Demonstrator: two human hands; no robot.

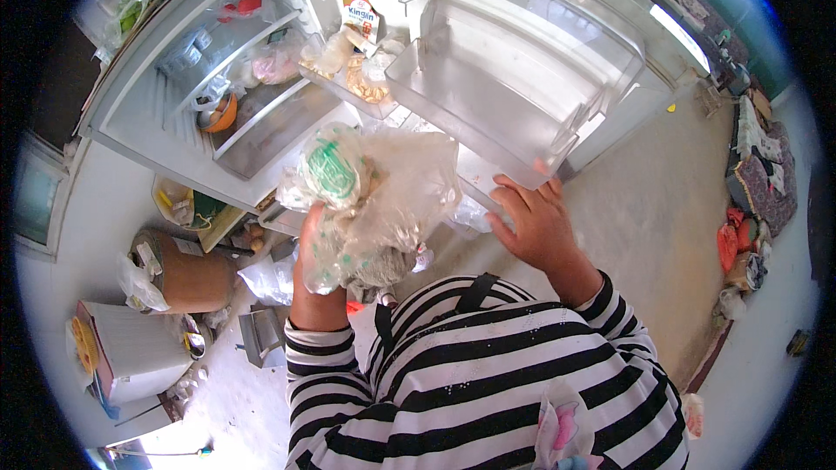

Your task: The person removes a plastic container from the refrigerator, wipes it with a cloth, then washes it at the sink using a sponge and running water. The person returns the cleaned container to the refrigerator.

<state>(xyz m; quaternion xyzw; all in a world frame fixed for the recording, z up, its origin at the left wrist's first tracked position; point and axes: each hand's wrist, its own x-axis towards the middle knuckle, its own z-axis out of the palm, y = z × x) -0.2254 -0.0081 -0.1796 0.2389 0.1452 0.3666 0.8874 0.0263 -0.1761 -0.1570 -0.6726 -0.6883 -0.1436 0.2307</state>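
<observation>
My left hand (308,241) holds a bunch of clear plastic bags (405,176), one of them with green print around something rounded; the bags hide most of its fingers. My right hand (532,219) has its fingers spread at the lower edge of a clear plastic refrigerator drawer (483,98); the fingertips meet the drawer's near corner. Nothing is seen gripped in that hand. The drawer looks empty and slants across the open refrigerator door. Left of it a smaller clear door bin (346,88) holds bagged foods and a printed packet (359,16).
The open refrigerator compartment (261,72) has shelves with bagged items and an orange bowl (222,114). At the left stand a brown barrel (189,271) and a white box (140,352). Red bags (728,245) and bundles lie along the right wall.
</observation>
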